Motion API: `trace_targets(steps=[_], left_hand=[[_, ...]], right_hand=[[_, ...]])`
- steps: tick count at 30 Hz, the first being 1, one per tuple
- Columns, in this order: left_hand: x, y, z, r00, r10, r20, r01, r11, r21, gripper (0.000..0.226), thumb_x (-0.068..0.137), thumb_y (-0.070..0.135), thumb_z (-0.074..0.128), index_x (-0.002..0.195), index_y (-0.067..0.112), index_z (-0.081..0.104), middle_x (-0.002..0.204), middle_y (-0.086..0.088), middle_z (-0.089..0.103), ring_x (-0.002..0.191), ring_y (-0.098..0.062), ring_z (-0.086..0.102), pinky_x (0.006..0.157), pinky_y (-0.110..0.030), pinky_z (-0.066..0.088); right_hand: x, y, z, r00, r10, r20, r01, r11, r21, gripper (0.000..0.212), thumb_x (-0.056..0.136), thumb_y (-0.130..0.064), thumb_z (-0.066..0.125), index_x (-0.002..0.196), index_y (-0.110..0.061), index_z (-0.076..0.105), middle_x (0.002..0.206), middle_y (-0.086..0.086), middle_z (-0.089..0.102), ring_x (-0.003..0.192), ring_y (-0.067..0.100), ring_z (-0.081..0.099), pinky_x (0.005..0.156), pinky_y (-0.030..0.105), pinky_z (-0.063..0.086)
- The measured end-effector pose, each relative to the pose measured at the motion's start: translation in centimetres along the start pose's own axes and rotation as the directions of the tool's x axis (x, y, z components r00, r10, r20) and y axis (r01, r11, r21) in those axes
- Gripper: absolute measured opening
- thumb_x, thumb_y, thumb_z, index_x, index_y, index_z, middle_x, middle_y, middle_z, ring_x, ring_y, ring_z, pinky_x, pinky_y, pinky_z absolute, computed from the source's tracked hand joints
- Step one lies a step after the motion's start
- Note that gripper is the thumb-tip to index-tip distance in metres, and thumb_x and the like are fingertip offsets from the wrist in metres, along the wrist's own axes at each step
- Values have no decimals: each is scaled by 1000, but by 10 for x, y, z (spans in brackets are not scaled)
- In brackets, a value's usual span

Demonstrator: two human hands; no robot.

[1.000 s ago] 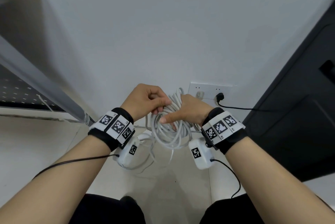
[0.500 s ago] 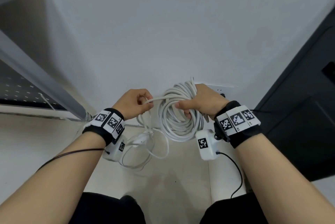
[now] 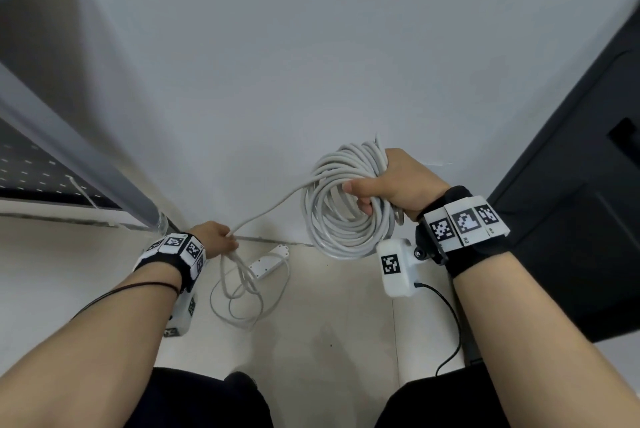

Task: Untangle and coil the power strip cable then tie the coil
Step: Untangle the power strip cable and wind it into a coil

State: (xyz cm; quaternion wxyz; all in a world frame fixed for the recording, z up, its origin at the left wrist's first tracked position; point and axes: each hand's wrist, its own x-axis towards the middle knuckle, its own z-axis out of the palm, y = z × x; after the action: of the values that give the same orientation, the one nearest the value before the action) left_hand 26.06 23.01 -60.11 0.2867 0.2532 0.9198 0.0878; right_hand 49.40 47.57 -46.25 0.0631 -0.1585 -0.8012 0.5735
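My right hand (image 3: 398,185) grips a thick coil of white cable (image 3: 341,219) made of several loops, held up in front of the wall. One strand runs from the coil down and left to my left hand (image 3: 216,242), which holds the cable low, near the floor. Below that hand the loose cable (image 3: 242,299) lies in a few slack loops on the pale floor. The white power strip (image 3: 270,259) lies on the floor among those loops, close to the wall.
A grey wall (image 3: 311,63) fills the background. A dark cabinet (image 3: 581,219) stands at the right. A metal table leg and frame (image 3: 79,157) slant at the left. A black wire (image 3: 450,323) hangs from my right wrist device. My knees show at the bottom.
My hands have moved apart. The right hand lifted the coil up and right, while the left hand slid down along the cable toward the floor, stretching a strand between them.
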Motion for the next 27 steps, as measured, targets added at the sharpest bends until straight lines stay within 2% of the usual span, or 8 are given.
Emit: trace_targets(steps=[2, 6, 8, 10, 14, 17, 22, 27], left_hand=[[-1, -1, -1, 1000, -10, 21, 9, 999, 51, 15, 90, 27, 62, 95, 15, 70, 92, -8, 71, 89, -23, 66, 82, -30, 51], [-4, 5, -10, 996, -2, -89, -8, 994, -113, 16, 91, 14, 64, 76, 12, 68, 47, 6, 63, 40, -5, 57, 46, -18, 45], [-10, 12, -11, 999, 9, -47, -20, 967, -254, 20, 93, 6, 61, 73, 6, 66, 43, 4, 62, 32, -3, 52, 36, -16, 41], [-18, 19, -17, 998, 54, -15, -55, 915, -400, 19, 94, 0, 59, 76, 1, 64, 60, -7, 70, 37, -4, 57, 37, -16, 45], [-20, 27, -46, 958, 62, -278, -239, 706, -666, 11, 92, -3, 60, 82, -3, 65, 81, -19, 73, 49, -10, 65, 51, -18, 55], [-15, 31, -33, 967, 85, -240, -192, 863, -468, 15, 90, -4, 61, 77, -1, 68, 77, -18, 73, 57, -22, 67, 60, -28, 58], [-14, 38, -33, 932, 102, -348, -307, 732, -608, 24, 95, -1, 57, 77, 10, 69, 62, 0, 71, 56, -11, 60, 55, -18, 54], [-23, 50, -31, 955, 158, -250, -287, 709, -645, 21, 100, 25, 53, 93, 21, 72, 84, -6, 75, 81, -16, 69, 74, -35, 54]], right_hand=[[0, 1, -2, 1000, 20, -17, -20, 1000, -15, 34, 80, -13, 74, 92, 15, 61, 53, 8, 62, 50, 17, 60, 61, 26, 50], [0, -1, 1, 999, 35, -32, -36, 999, -22, 34, 81, -13, 75, 89, 16, 60, 55, 11, 62, 50, 20, 59, 60, 28, 50], [1, -1, 1, 999, 37, -38, -37, 999, -7, 33, 81, -13, 75, 89, 16, 61, 56, 12, 62, 51, 21, 59, 61, 29, 50], [2, -1, 1, 997, 53, -55, -53, 999, -10, 31, 81, -14, 76, 89, 13, 63, 55, 10, 63, 51, 22, 60, 62, 32, 51], [2, -2, 2, 993, 97, -66, -100, 994, -40, 33, 80, -16, 77, 88, 13, 64, 55, 8, 65, 51, 22, 62, 62, 33, 53], [0, -3, 6, 993, 99, -65, -104, 992, -68, 25, 80, -15, 77, 85, 7, 66, 54, 3, 65, 49, 18, 62, 59, 29, 52], [0, -4, 10, 990, 122, -69, -130, 984, -123, 34, 79, -19, 77, 89, 11, 63, 58, 7, 66, 53, 18, 62, 69, 36, 55], [-1, -6, 13, 992, 112, -48, -119, 980, -160, 22, 81, -17, 75, 73, -1, 63, 54, 3, 65, 50, 14, 61, 65, 30, 54]])
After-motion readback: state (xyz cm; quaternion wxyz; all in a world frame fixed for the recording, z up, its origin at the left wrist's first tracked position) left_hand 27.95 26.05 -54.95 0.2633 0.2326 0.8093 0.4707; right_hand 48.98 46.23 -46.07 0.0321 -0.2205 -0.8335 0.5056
